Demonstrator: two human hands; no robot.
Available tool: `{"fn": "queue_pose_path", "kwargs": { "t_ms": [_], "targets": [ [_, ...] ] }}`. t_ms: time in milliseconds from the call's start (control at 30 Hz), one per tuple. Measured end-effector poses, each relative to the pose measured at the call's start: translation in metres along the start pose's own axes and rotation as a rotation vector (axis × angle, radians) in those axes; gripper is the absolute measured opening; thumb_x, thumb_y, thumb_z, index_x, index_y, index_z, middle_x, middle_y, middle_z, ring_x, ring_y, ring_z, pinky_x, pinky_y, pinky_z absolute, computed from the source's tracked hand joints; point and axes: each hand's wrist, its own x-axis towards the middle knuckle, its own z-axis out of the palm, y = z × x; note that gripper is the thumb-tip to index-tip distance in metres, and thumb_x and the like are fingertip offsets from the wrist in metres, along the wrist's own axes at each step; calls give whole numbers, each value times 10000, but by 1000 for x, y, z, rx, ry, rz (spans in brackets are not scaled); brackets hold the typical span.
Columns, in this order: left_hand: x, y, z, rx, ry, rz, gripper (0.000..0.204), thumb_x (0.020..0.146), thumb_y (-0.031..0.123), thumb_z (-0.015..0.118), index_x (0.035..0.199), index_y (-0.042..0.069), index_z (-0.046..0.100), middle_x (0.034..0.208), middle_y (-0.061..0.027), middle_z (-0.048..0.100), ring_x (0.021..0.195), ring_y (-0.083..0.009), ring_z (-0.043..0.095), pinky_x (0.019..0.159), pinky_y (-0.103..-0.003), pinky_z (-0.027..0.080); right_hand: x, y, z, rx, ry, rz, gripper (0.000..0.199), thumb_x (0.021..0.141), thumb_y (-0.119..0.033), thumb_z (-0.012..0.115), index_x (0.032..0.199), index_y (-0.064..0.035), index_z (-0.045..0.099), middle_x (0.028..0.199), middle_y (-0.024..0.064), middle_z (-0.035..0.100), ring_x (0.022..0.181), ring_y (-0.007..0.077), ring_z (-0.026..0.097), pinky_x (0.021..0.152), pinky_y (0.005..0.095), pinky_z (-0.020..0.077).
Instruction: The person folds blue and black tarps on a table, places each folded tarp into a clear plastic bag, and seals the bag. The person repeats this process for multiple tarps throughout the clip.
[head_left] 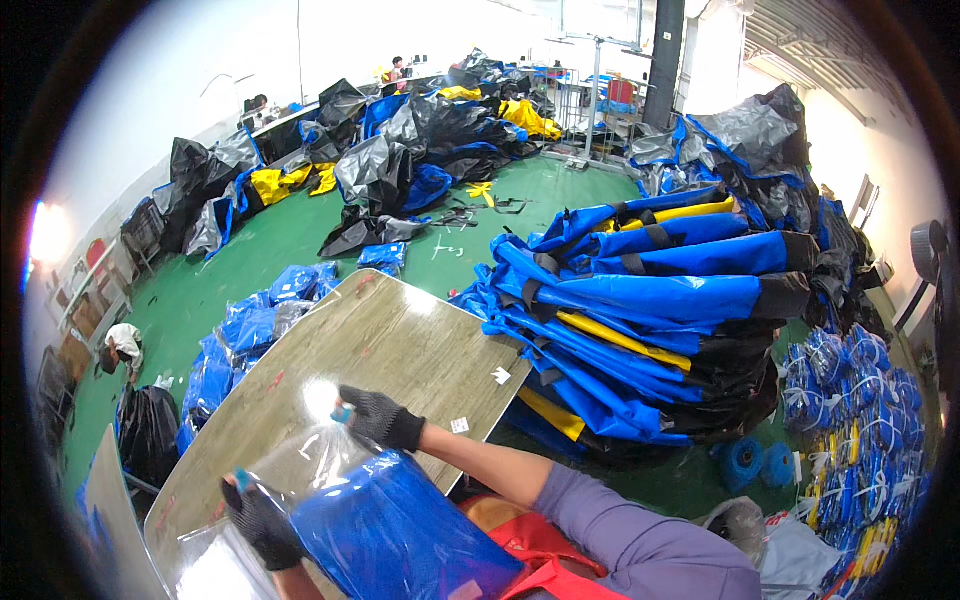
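A clear plastic bag [300,455] with a folded blue fabric bundle [400,525] inside lies tilted over the near edge of the table, against my body. My left hand [262,522], in a dark knit glove with teal at the fingertips, is closed on the bag's left edge. Gripping the far edge of the same bag is my right hand [380,418], gloved alike. Between the hands the film is stretched and shiny. Beside my left hand lies a stack of clear plastic sheets or bags [225,568], partly cut off by the lower edge.
The wood-grain table [400,325] spreads ahead. Right of it rises a large pile of blue, black and yellow covers [650,300]. Bagged blue bundles [240,330] lie on the floor at left, tied bundles [855,420] at right. A person [124,345] bends at far left.
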Motion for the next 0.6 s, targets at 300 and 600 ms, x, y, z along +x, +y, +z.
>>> {"fn": "queue_pose_path", "kwargs": {
  "t_ms": [300, 600],
  "targets": [
    [-3, 45, 6, -176, -424, 208, 603, 912, 212, 563, 1425, 32, 302, 1438, -163, 381, 1311, -268, 395, 1081, -385, 300, 10, -63, 47, 1479, -267, 320, 201, 933, -302, 578, 978, -109, 551, 882, 49, 613, 702, 185, 609, 643, 323, 511],
    [-43, -71, -53, -211, -487, -362, 368, 911, 344, 596, 799, -5, 633, 805, -83, 652, 743, -153, 595, 694, -301, 479, -31, -12, 27, 435, -289, 121, 473, 907, -316, 596, 1288, -57, 493, 1105, 87, 598, 950, 171, 620, 814, 329, 528]
  ]
}}
